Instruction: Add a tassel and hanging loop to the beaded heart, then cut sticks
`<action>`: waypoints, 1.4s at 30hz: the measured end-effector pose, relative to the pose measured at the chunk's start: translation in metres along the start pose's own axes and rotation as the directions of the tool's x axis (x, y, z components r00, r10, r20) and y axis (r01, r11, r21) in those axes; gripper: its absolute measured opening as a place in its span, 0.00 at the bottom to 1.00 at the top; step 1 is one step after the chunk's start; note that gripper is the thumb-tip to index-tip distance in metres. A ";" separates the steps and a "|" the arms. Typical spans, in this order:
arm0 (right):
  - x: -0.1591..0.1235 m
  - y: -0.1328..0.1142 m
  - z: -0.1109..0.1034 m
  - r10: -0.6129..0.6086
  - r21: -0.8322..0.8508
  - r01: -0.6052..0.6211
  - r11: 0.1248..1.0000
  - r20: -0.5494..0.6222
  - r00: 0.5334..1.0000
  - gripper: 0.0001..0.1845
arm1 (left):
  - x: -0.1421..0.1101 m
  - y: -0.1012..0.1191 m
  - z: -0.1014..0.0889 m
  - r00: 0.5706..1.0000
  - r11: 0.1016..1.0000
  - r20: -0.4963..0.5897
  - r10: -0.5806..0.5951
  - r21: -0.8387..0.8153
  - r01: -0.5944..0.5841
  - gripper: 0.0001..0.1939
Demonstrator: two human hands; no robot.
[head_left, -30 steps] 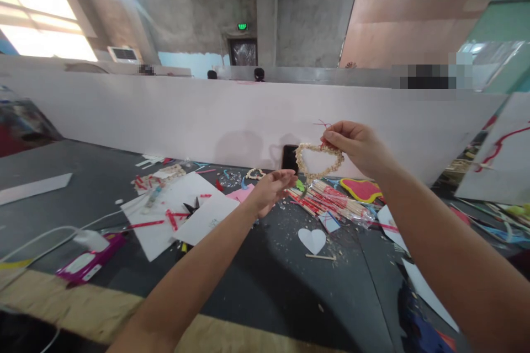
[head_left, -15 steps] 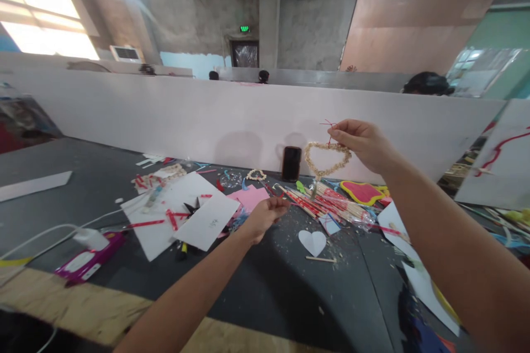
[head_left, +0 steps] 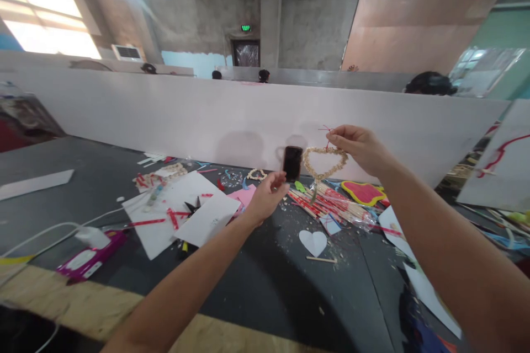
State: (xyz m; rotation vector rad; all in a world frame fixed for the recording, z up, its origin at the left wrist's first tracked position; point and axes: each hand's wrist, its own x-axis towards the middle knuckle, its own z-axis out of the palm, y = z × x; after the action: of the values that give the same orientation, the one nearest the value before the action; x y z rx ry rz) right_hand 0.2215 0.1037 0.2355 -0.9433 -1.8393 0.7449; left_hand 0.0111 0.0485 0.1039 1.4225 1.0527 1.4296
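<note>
My right hand (head_left: 356, 143) is raised, pinching a thin red string (head_left: 328, 142) between thumb and fingertips. From the string hangs a heart-shaped ornament (head_left: 307, 163) made of small pale beads or chips, with a thin tassel-like piece (head_left: 313, 194) dangling below its point. My left hand (head_left: 267, 197) is lower and to the left, fingers loosely curled and thumb apart, with nothing visible in them. It is just in front of a dark phone (head_left: 292, 162) leaning on the white partition. A smaller beaded heart (head_left: 256, 175) lies behind my left hand.
Red-wrapped sticks (head_left: 331, 201), a white paper heart (head_left: 313, 243) and a short stick (head_left: 321, 259) lie on the dark table (head_left: 265, 287). White sheets (head_left: 155, 220), black-bladed scissors (head_left: 191, 207) and a purple power strip (head_left: 93, 258) are at left. A white partition (head_left: 186, 116) stands behind.
My left hand has risen toward the phone, and its fingers have loosened from a pinch. My right hand and the hanging heart have dropped slightly.
</note>
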 end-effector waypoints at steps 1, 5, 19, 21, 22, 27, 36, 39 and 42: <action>-0.001 0.001 0.001 0.001 0.012 -0.001 1.000 0.005 1.000 0.11 | 0.005 0.007 0.000 0.999 0.999 0.000 0.034 0.009 -0.034 0.19; -0.003 0.005 0.009 -0.008 0.098 0.007 0.995 0.007 1.000 0.12 | 0.023 0.031 0.008 0.990 0.991 0.050 0.132 -0.001 -0.132 0.18; -0.016 0.014 0.035 0.090 0.454 -0.094 0.886 0.029 0.995 0.13 | 0.031 0.048 0.035 0.991 0.935 0.108 0.073 -0.354 -0.030 0.14; -0.017 0.014 0.037 0.094 0.476 -0.094 0.874 0.025 0.995 0.13 | 0.031 0.048 0.037 0.994 0.927 0.073 0.079 -0.372 -0.047 0.13; -0.017 0.014 0.039 0.095 0.484 -0.094 0.870 0.021 0.995 0.13 | 0.031 0.048 0.038 0.995 0.924 0.051 0.088 -0.377 -0.062 0.13; -0.020 0.013 0.048 0.109 0.513 -0.091 0.854 -0.005 0.994 0.14 | 0.032 0.047 0.043 0.991 0.913 -0.017 0.132 -0.388 -0.128 0.12; -0.021 0.015 0.060 0.099 0.475 -0.052 0.878 -0.073 0.992 0.12 | 0.032 0.050 0.045 0.991 0.905 -0.046 0.124 -0.405 -0.132 0.11; -0.022 0.014 0.063 0.096 0.438 -0.039 0.898 -0.108 0.990 0.12 | 0.032 0.050 0.045 0.992 0.911 -0.050 0.115 -0.394 -0.126 0.11; -0.022 0.014 0.066 0.089 0.404 -0.028 0.914 -0.134 0.987 0.12 | 0.033 0.050 0.044 0.991 0.917 -0.052 0.120 -0.377 -0.131 0.10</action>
State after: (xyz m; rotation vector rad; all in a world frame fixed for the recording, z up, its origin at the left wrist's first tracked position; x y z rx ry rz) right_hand 0.1724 0.0857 0.1880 -0.7629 -1.4563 1.0148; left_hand 0.0553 0.0655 0.1617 1.2040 0.6594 1.6461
